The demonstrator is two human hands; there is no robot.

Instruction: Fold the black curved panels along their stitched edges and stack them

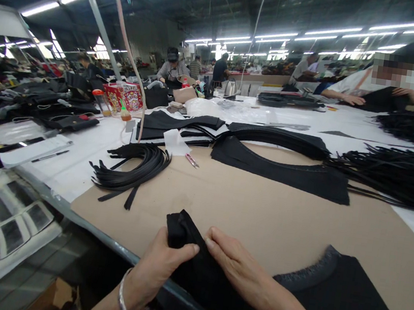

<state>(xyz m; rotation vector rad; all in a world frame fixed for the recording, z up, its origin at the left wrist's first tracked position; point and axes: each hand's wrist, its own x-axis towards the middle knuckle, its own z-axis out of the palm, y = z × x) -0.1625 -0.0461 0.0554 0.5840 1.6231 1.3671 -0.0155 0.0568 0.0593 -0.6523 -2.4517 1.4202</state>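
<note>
Left wrist: ringed by a silvery patterned bracelet [123, 300], low by the table's near edge.
Left hand [159, 258]: clasping a black fabric panel with a curved edge [208, 281], thumb over a fold.
Right hand [238, 263]: gripping that cloth just beside, fingers curled at the fold, some hidden.
Panel's lie: at the near table edge; long axis slants from the bunched end between the hands, pointing away from the worker, to a flat end lower right, apparently continuous beneath the right forearm. Its concave edge faces away from the worker.
Bottles: two on the left; one clear with an orange-red cap [101, 102], one small with a green tip [124, 112] and orange-brown contents.
Kettle: one, shiny metal [230, 89]; I can't see inside.
Snips: one pink-handled pair [192, 160], on brown paper [194, 189].
Strips: one curved black bundle [136, 168], too overlapped to count.
</note>
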